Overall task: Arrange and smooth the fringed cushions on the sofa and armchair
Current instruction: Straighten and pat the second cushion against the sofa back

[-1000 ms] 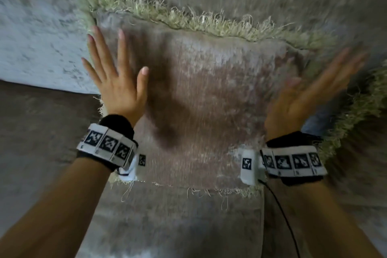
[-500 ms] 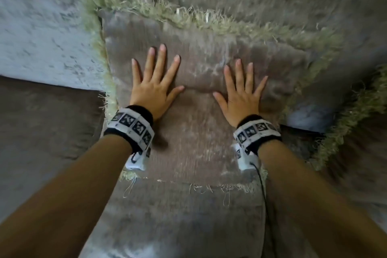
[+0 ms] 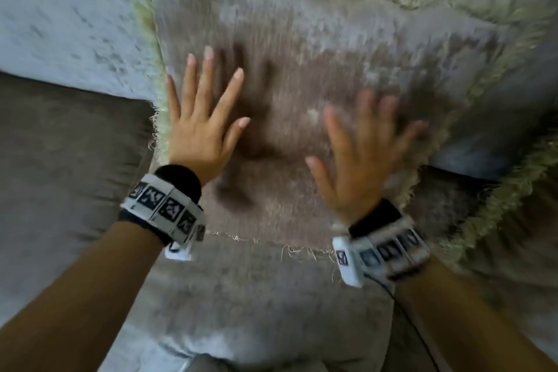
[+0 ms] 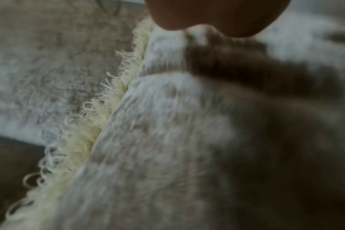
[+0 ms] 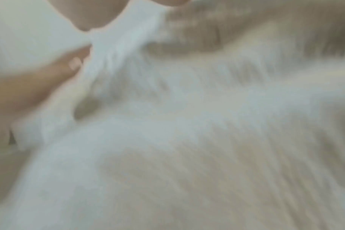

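From the head view, the fringed cushion (image 3: 317,84) is leaning against the sofa back (image 3: 60,15). The left hand (image 3: 199,127) is lying spread and released near the cushion's left fringe; the right hand (image 3: 359,157), blurred, is spreading flat toward its right side. Half a second ago both were pressing nearer its middle.

From the left wrist view, the cream fringe (image 4: 100,112) is running just left of the palm.

The right wrist view is blurring too much to tell.

A home sitting area, by the furnishings: a plush grey-brown velvet cushion with pale green fringe (image 3: 302,39) leans on the matching grey upholstered sofa back (image 3: 60,9), above a brown velvet seat cushion (image 3: 60,175). A second fringed cushion edge (image 3: 507,205) lies just beside it.
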Motion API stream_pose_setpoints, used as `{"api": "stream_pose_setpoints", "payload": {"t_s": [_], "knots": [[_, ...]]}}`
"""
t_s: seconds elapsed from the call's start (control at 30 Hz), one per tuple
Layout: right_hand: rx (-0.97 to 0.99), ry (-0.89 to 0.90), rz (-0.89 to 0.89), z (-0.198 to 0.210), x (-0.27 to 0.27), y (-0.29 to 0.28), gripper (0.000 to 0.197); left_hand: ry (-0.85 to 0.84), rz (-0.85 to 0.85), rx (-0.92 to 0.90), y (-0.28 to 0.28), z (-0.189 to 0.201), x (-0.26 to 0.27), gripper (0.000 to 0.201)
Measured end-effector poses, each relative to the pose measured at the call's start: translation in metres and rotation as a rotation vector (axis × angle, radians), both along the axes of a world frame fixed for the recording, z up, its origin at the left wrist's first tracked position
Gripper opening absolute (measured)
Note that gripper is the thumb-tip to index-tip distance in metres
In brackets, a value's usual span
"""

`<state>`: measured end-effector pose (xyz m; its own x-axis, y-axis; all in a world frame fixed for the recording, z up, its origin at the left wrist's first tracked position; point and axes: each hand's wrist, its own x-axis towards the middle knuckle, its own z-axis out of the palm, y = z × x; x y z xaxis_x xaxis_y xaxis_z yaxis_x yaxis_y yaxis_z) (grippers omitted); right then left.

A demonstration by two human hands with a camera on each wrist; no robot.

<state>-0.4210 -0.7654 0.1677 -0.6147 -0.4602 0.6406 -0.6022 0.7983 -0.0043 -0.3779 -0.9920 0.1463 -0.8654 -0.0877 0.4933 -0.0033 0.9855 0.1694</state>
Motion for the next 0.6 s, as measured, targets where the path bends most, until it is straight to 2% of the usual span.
{"api": "stream_pose_setpoints", "payload": {"t_s": [0.03, 0.07, 0.1, 0.17, 0.23, 0.3, 0.37, 0.4, 0.43, 0.47, 0.53, 0.6], "knots": [[-0.138, 0.056, 0.002, 0.003, 0.006, 0.01, 0.061, 0.041, 0.015, 0.024, -0.001, 0.002, 0.005, 0.053], [-0.182, 0.062, -0.023, -0.003, 0.005, 0.021, 0.062, 0.029, 0.035, 0.037, 0.0, -0.001, 0.008, 0.053], [-0.132, 0.006, -0.085, -0.012, -0.004, 0.029, 0.063, -0.043, 0.057, 0.028, 0.002, -0.007, 0.008, 0.055], [0.109, -0.316, -0.251, -0.036, -0.028, 0.026, 0.065, -0.302, 0.109, 0.004, 0.009, -0.029, 0.005, 0.063], [0.18, -0.492, -0.309, -0.051, -0.041, 0.019, 0.068, -0.418, 0.154, 0.044, 0.009, -0.04, -0.004, 0.069], [0.007, -0.38, -0.267, -0.039, -0.033, 0.025, 0.065, -0.336, 0.175, 0.127, 0.009, -0.033, -0.007, 0.068], [-0.241, -0.136, -0.255, -0.013, -0.009, 0.045, 0.061, -0.115, 0.155, 0.156, 0.012, -0.018, 0.005, 0.064], [-0.309, -0.051, -0.243, -0.013, 0.001, 0.057, 0.061, -0.047, 0.132, 0.136, 0.015, -0.016, 0.012, 0.062], [-0.283, -0.043, -0.237, -0.02, 0.005, 0.063, 0.063, -0.045, 0.118, 0.087, 0.018, -0.021, 0.017, 0.061], [-0.169, -0.141, -0.248, -0.028, 0.003, 0.061, 0.066, -0.123, 0.126, 0.051, 0.023, -0.027, 0.017, 0.063], [0.13, -0.507, -0.28, -0.053, -0.02, 0.044, 0.07, -0.381, 0.159, 0.056, 0.031, -0.043, 0.003, 0.07], [0.222, -0.728, -0.286, -0.065, -0.041, 0.037, 0.074, -0.526, 0.188, 0.108, 0.03, -0.051, -0.011, 0.07]]}}
